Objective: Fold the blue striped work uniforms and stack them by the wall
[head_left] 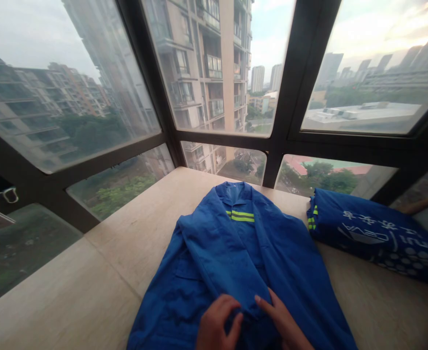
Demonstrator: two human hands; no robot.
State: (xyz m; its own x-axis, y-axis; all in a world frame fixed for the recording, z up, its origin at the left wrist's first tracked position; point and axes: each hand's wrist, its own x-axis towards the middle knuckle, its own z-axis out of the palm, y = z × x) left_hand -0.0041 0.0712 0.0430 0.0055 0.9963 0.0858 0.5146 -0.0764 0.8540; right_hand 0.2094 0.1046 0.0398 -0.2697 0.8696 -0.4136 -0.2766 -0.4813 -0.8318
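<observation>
A blue jacket (pixel 214 253) with yellow-green and grey reflective stripes lies spread on the beige sill, its collar toward the window corner. One sleeve is laid diagonally across its front. Over the lower middle of the jacket, my left hand (pixel 219 323) is curved, with thumb and fingers apart and nothing seen between them. Just to the right, my right hand (pixel 281 316) rests at the end of the folded sleeve, thumb and forefinger apart on the cloth; its other fingers are hidden.
A folded blue bundle (pixel 374 233) with white print and reflective stripes lies at the right. Dark window frames (pixel 221 139) meet in a corner behind the stone sill (pixel 126 243). Buildings and trees show outside. At the far left edge is a small metal loop (pixel 10 195).
</observation>
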